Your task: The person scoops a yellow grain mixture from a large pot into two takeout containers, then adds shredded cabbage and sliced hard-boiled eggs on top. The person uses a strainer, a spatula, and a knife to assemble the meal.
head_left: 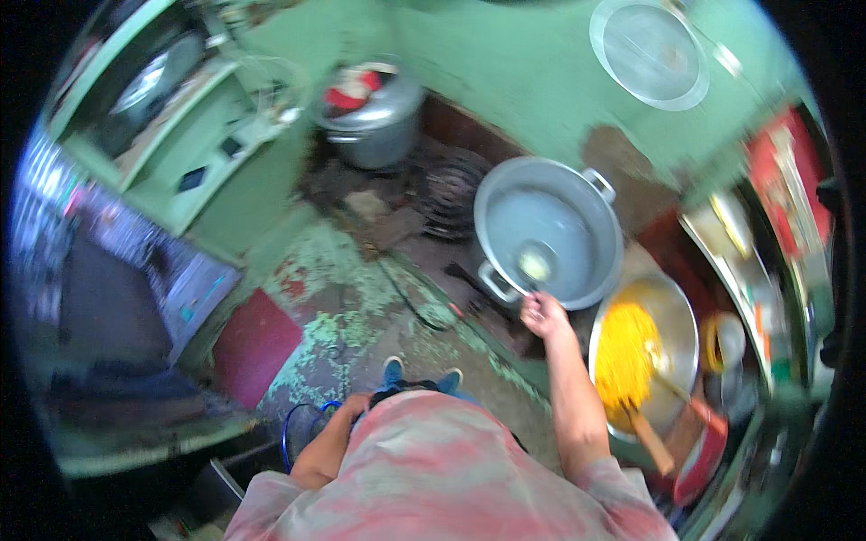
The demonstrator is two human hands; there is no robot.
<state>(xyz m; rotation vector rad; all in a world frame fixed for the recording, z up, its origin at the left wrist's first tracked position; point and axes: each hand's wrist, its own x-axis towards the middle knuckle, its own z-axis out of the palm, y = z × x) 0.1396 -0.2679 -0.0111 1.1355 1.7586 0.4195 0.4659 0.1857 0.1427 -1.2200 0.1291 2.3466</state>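
My right hand [543, 314] reaches out over the rim of a large grey metal pot [505, 194] that holds water. It grips the handle of a small ladle [535, 264] whose bowl dips into the pot with something pale in it. My left hand is hidden behind my body near my hip; only the bent left forearm [327, 446] shows. To the right of my arm stands a metal bowl [678, 316] filled with yellow noodle-like food [625, 356].
A wooden-handled utensil [651, 442] lies at the bowl's edge. A covered metal pot [379, 117] stands at the back by a green cabinet [212, 171]. A round metal tray [649, 50] hangs on the green wall. Dishes crowd the counter [749, 270] at right. A red mat [254, 347] lies on the worn floor.
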